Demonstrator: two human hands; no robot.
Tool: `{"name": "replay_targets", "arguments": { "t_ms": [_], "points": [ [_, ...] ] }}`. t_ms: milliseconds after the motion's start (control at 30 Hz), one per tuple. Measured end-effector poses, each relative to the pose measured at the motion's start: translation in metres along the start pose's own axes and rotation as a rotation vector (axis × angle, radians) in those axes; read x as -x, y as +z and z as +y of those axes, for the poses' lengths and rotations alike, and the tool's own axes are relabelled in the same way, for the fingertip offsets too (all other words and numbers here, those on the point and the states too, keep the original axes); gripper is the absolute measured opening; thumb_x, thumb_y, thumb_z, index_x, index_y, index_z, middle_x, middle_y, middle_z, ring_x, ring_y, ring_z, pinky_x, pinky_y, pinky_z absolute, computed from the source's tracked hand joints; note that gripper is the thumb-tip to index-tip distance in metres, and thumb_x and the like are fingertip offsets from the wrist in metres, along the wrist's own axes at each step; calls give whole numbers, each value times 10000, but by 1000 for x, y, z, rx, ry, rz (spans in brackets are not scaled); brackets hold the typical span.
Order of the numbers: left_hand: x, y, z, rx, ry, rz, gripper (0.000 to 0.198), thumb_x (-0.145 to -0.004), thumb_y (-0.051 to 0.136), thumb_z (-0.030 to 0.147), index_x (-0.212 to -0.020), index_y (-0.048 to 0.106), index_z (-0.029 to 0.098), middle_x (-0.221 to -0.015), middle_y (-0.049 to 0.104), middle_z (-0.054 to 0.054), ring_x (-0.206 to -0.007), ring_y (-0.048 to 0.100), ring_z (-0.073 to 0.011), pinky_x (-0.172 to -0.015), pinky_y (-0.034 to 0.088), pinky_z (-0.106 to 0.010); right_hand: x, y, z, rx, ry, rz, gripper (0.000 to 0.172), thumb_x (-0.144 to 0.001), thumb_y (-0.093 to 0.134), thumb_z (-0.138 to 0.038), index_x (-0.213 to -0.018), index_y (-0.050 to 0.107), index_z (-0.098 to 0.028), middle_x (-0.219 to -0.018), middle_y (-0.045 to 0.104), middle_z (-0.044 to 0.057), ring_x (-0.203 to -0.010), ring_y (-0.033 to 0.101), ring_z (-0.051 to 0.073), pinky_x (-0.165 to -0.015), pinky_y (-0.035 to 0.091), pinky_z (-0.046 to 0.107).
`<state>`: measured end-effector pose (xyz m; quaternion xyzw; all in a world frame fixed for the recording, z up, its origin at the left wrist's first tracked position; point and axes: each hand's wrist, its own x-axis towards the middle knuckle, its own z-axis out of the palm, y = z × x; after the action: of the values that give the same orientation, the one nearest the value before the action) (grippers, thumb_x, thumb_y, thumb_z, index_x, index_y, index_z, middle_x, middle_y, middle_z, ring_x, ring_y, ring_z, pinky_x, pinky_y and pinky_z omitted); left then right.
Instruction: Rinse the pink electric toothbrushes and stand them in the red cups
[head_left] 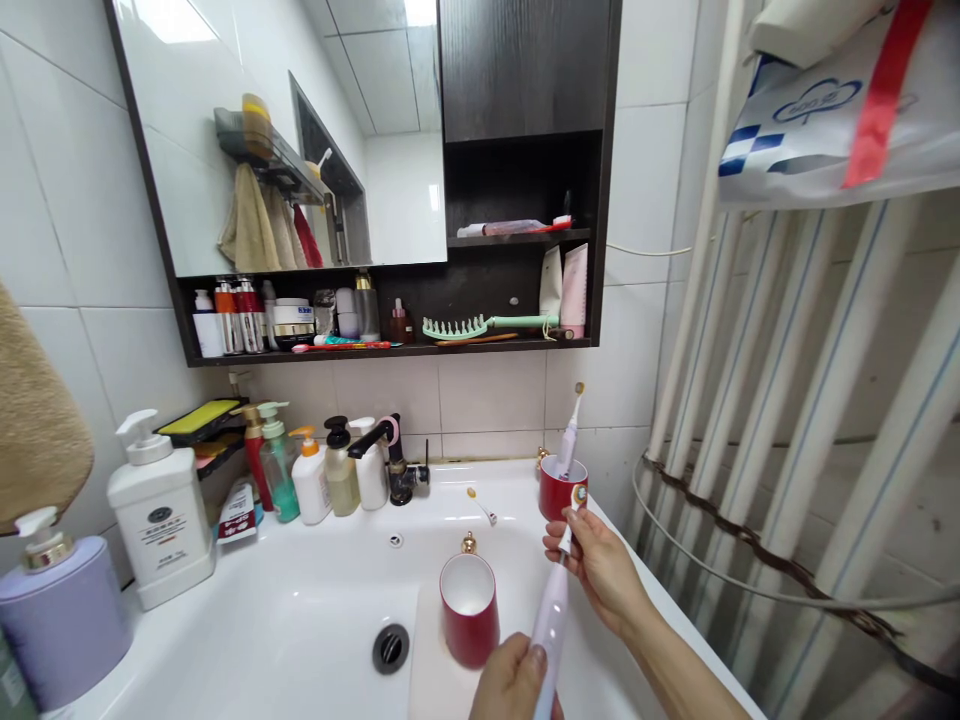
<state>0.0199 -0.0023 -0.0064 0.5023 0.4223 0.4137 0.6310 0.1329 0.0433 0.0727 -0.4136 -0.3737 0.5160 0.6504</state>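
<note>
My left hand (511,682) grips the lower body of a pale lilac electric toothbrush (553,618) at the bottom middle. My right hand (596,565) pinches the brush's neck just below its head (578,495). Close to the left of the brush stands a red cup (469,610) with a white inside, on the sink's right side. A second red cup (561,487) stands at the back right corner of the sink and holds another electric toothbrush (570,432), upright and tilted right.
White sink (300,610) with a drain (391,647) and black tap (394,455). Pump bottles (161,510) line its left and back rim. A dark wall cabinet (525,180) with mirror holds a green comb (480,325) and toiletries. White pipes (787,420) run down the right.
</note>
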Motion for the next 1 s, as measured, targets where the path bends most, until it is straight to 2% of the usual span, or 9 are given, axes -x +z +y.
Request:
{"name": "replay_targets", "arguments": {
  "t_ms": [100,300,633,800,1000],
  "points": [
    [0,0,3,64,-14,-15,490,-490,361,643,-602,371,166,-388,405,62,-316,345,-37,-371,227,-177,2,2,0,0,2,-33,173,-617,480,-337,-640,404,-183,-518,521,-44,-482,513,87,-510,418,236],
    [-1,-5,10,130,-2,-143,516,-476,356,658,-605,359,158,-385,418,49,-298,331,-36,-338,168,-177,6,5,4,17,79,-117,194,-623,470,-351,-700,430,-178,-567,542,-29,-536,542,105,-550,413,243],
    [-1,-7,12,159,30,-156,480,-512,351,636,-607,324,166,-412,421,51,-300,349,-39,-324,184,-178,10,12,7,73,95,-161,204,-636,445,-371,-666,433,-170,-603,569,-6,-548,542,106,-579,403,250],
    [0,-7,14,118,45,-114,468,-527,343,628,-597,323,165,-433,426,48,-292,334,-31,-318,188,-176,11,14,9,147,57,-175,206,-651,423,-377,-659,424,-171,-603,557,-12,-568,541,109,-570,394,239],
    [-4,-5,6,-2,73,21,507,-506,317,650,-618,353,157,-426,405,58,-293,330,-27,-312,202,-168,12,16,14,241,17,-164,229,-657,392,-401,-640,414,-174,-605,550,-10,-554,540,118,-543,395,245]
  ]
}}
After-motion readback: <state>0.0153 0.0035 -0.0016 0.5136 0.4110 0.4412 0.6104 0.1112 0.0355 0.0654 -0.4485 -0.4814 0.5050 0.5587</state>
